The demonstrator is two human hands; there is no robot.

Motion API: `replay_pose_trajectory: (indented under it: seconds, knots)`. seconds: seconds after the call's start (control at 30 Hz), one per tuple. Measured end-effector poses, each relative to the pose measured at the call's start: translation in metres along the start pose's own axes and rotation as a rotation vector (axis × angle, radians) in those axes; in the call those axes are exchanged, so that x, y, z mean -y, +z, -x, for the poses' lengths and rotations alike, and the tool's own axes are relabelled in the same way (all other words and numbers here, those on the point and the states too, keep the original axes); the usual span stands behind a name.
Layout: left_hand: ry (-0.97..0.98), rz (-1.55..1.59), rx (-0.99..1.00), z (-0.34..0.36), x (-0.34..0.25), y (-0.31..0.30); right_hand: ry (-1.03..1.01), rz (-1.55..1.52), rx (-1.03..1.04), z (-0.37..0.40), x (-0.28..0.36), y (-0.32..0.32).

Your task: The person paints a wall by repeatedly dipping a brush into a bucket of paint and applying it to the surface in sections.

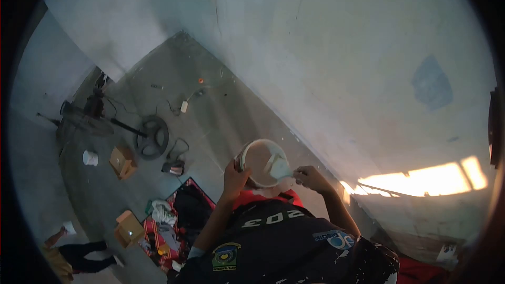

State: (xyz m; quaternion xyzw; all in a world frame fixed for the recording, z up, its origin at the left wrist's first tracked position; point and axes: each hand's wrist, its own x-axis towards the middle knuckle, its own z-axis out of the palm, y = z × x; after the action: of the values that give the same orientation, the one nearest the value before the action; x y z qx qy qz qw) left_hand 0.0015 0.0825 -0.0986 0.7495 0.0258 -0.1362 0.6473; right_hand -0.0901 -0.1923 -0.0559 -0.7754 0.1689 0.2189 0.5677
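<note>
A round white-rimmed bucket [256, 163] is held in front of my body, with a pale brownish surface inside. My left hand [236, 178] grips its left side, the thumb over the rim. In my right hand [310, 178], at the bucket's right side, is the handle of a scraper [280, 168]. The scraper's wide blade lies over the bucket's opening, with whitish material on it.
A pale wall [326, 84] rises ahead and to the right. On the floor at left are a standing fan [87, 118], cardboard boxes [122, 163], a white tub [90, 158], a power strip [184, 107] and a cloth-covered mat [192, 210]. Another person [79, 256] is at lower left.
</note>
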Motion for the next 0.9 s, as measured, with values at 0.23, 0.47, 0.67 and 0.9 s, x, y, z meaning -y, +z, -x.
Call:
replay_pose_trajectory:
  seconds: [0.23, 0.47, 0.67, 0.9]
  knots:
    - [0.0, -0.126, -0.04, -0.065, -0.025, -0.09, 0.042, 0.079, 0.169, -0.078, 0.052, 0.041]
    - [0.01, -0.091, -0.139, -0.137, -0.014, -0.129, 0.041, 0.01, 0.249, -0.145, 0.098, 0.057]
    - [-0.07, 0.042, -0.152, -0.196, -0.04, -0.148, -0.057, -0.035, 0.415, -0.217, 0.147, 0.036]
    - [-0.108, -0.107, -0.108, -0.291, -0.092, -0.159, -0.022, 0.03, 0.309, -0.293, 0.202, 0.021]
